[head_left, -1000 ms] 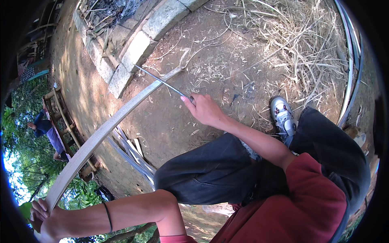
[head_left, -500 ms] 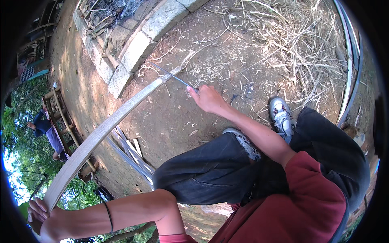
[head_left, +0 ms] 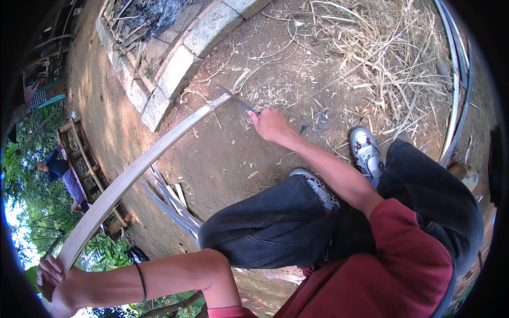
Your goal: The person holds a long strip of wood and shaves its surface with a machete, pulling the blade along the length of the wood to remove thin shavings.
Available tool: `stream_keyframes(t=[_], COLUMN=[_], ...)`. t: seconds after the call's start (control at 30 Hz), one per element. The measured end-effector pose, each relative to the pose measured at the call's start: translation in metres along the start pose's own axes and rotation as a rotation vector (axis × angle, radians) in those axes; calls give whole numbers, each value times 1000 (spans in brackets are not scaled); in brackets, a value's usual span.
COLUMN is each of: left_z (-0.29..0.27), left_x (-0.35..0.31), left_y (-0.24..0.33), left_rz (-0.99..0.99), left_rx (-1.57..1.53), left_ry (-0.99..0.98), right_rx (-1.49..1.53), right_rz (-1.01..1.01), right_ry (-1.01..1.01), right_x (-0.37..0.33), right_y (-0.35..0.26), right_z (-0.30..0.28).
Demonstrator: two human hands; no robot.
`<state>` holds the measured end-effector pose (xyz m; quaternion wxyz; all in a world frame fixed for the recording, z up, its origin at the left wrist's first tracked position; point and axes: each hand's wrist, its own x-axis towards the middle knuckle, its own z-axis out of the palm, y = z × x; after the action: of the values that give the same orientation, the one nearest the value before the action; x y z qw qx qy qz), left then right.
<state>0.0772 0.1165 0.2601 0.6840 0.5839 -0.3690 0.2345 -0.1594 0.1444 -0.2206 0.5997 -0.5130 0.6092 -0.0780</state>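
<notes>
While my left hand point(head_left: 53, 278) grips one end of the long bamboo strip point(head_left: 138, 172), my right hand point(head_left: 271, 126) is closed on a knife point(head_left: 238, 100).
I see the blade meet the strip's far end, probably cutting, above bare dirt point(head_left: 222, 153) beside a stone curb point(head_left: 175, 69).

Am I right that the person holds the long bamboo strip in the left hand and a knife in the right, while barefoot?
Not quite: the head view shows grey shoes, not bare feet. The left hand does grip the bamboo strip, and the right hand the knife.
</notes>
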Motion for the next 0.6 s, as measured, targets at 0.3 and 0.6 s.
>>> stream_keyframes(t=[0.3, 0.6], left_z=[6, 1], left_x=[-3, -6], left_y=[-3, -8], left_rz=[-5, -20], left_rx=[32, 36], left_ry=[-27, -12], right_rx=[105, 142], right_rz=[-27, -143], right_ry=[51, 174], right_x=[-11, -27], right_y=[-2, -2], right_z=[17, 16])
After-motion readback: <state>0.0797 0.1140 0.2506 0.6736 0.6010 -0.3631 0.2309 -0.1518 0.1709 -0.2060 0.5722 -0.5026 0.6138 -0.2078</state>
